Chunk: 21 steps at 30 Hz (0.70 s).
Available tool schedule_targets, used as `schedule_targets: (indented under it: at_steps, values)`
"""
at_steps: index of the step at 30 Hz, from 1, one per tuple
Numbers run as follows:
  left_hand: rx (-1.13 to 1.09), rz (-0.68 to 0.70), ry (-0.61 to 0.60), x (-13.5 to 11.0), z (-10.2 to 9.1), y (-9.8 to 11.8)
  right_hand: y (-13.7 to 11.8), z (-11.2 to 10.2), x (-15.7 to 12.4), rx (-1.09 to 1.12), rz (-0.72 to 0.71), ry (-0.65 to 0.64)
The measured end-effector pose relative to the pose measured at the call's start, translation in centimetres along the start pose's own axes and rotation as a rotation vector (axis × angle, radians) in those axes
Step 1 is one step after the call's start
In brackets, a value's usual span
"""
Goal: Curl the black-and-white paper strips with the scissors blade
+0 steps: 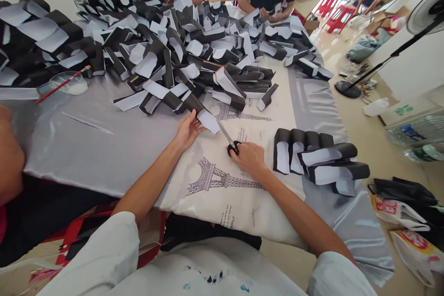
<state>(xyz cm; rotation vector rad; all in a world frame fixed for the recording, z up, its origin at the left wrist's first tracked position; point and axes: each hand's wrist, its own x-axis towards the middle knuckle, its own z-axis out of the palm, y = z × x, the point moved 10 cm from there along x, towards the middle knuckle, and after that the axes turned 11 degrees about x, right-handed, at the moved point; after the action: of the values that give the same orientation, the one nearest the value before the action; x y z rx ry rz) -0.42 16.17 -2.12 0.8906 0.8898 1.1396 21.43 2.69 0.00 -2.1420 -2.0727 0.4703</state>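
In the middle of the table, my left hand [189, 130] grips a folded black-and-white paper box [208, 121] by its near side. My right hand [250, 158] is closed round the black handles of a pair of scissors [227, 134]. The blades point up and left, and their tips are at the white flap of the box. Just beyond my left hand lies a big heap of similar black-and-white paper boxes [166, 97]. To the right of my right hand, several boxes are lined up and stacked in a small group [324, 173].
A cream cloth with Eiffel Tower prints [211, 178] covers part of the grey tablecloth [104, 148]. At left are a red brush [62, 84] and a clear dish [74, 87]. Two people sit across the table; another person's arm [10, 157] is at left. A standing fan [350, 89] is on the right.
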Motion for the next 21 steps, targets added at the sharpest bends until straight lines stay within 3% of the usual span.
schedule_targets:
  at_steps: [21]
  values:
    - [0.043,0.058,0.059,-0.5,-0.4,1.3,-0.2,-0.3,-0.1,0.003,0.01,0.01]
